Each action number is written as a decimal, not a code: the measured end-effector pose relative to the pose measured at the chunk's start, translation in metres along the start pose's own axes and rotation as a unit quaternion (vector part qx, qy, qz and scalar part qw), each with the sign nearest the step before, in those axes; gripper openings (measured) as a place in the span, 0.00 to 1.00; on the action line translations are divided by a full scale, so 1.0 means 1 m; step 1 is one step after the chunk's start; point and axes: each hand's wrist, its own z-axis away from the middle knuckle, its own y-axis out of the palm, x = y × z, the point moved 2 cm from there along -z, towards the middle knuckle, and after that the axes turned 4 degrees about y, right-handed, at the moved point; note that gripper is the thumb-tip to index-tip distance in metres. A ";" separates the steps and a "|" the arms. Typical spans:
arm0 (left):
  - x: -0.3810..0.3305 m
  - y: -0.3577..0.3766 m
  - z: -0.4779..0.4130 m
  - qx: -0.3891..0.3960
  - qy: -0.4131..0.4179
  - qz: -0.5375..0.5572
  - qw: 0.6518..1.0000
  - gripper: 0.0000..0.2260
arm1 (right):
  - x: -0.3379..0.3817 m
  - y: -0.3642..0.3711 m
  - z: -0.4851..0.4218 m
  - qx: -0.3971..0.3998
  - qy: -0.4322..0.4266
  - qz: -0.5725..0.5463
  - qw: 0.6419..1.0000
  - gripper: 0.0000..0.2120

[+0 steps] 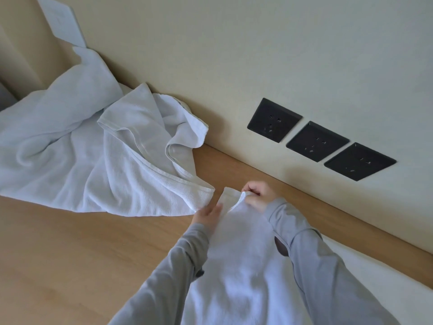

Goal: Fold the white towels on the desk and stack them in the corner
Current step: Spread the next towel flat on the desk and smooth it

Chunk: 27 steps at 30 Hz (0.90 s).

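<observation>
A white towel [241, 261] lies lengthwise on the wooden desk [70, 254] between my two grey-sleeved arms. My right hand [257, 195] pinches its far edge, lifting a small fold of cloth. Beside it my left hand [208, 213] rests with straight fingers on the towel's left far corner. A heap of crumpled white towels [89, 146] lies to the left, reaching back to the wall corner; its near corner almost touches my left hand.
A cream wall [257, 55] runs along the desk's far edge, carrying three black power sockets [317, 140]. A white panel [63, 19] leans in the upper left corner. Bare wood shows at the lower left and along the wall to the right.
</observation>
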 end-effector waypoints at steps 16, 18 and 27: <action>0.013 -0.024 0.011 0.047 0.025 -0.039 0.998 0.13 | 0.006 0.000 -0.004 -0.058 -0.089 0.038 0.994 0.11; 0.032 -0.041 0.033 0.095 0.001 -0.132 0.987 0.23 | 0.004 0.008 -0.009 -0.069 -0.086 0.055 0.992 0.11; 0.112 -0.093 0.115 0.170 -0.039 -0.291 0.941 0.10 | -0.001 0.052 -0.029 -0.090 -0.037 0.211 0.973 0.13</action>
